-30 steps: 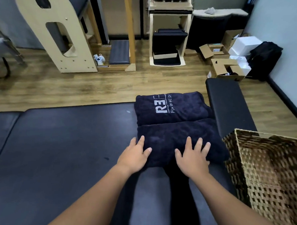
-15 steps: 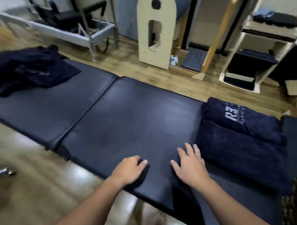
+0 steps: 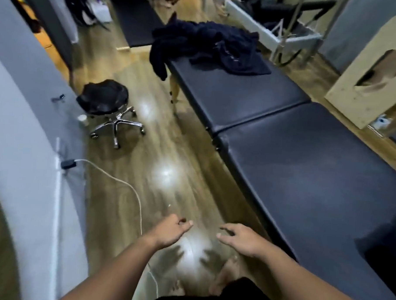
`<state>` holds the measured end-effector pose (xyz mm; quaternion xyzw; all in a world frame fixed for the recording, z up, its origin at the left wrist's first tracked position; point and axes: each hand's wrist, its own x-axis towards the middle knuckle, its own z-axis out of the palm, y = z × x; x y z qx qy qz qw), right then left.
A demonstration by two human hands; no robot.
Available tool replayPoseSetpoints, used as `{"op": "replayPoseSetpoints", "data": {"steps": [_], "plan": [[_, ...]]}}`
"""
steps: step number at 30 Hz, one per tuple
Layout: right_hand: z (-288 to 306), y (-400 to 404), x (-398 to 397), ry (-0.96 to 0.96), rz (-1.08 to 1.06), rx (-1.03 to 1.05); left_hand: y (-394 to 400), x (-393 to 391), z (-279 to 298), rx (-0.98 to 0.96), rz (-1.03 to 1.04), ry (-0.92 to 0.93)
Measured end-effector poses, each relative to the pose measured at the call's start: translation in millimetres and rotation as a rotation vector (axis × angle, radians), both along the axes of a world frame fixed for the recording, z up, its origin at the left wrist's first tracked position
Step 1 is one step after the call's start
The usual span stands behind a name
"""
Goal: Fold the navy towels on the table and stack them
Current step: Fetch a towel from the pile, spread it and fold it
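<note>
A heap of crumpled navy towels (image 3: pixel 210 46) lies on the far end of the long black padded table (image 3: pixel 305 172), one corner hanging over its left edge. My left hand (image 3: pixel 173 230) hovers over the wooden floor beside the table, fingers loosely curled and holding nothing. My right hand (image 3: pixel 240 239) is level with it, close to the table's near edge, fingers apart and empty. The folded towels are out of view.
A black rolling stool (image 3: pixel 104 100) stands on the floor to the left. A white cable (image 3: pixel 131 192) runs from a wall plug across the floor. A grey wall (image 3: pixel 22 142) lies on the left, a wooden frame (image 3: pixel 372 73) at right.
The view has swung left, away from the folded towels, toward the unfolded heap. Both hands have come off the table and now hang over the floor.
</note>
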<state>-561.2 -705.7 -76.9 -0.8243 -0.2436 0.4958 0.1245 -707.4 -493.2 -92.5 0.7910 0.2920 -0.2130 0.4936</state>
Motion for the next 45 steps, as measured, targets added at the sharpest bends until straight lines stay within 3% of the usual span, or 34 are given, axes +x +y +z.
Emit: {"op": "replayPoseSetpoints", "data": {"steps": [7, 12, 26, 34, 45], "plan": [[-17.8, 46.1, -1.1, 0.11, 0.073, -0.006, 25.3, -34.1, -10.2, -0.02, 0.048, 0.126], [-26.6, 87.8, 43.5, 0.124, 0.177, 0.02, 55.0, -5.8, -7.5, -0.081, 0.13, 0.123], [-19.8, 233.3, 178.1, 0.189, 0.298, 0.137, 167.9, 94.0, 14.4, -0.009, 0.335, 0.127], [-29.1, 358.3, 239.3, 0.164, 0.214, 0.124, 311.3, 161.6, -9.2, -0.04, 0.267, 0.041], [0.4, 497.3, 319.4, 0.08, -0.054, 0.158, 495.4, 285.3, 6.8, -0.005, 0.053, 0.013]]}}
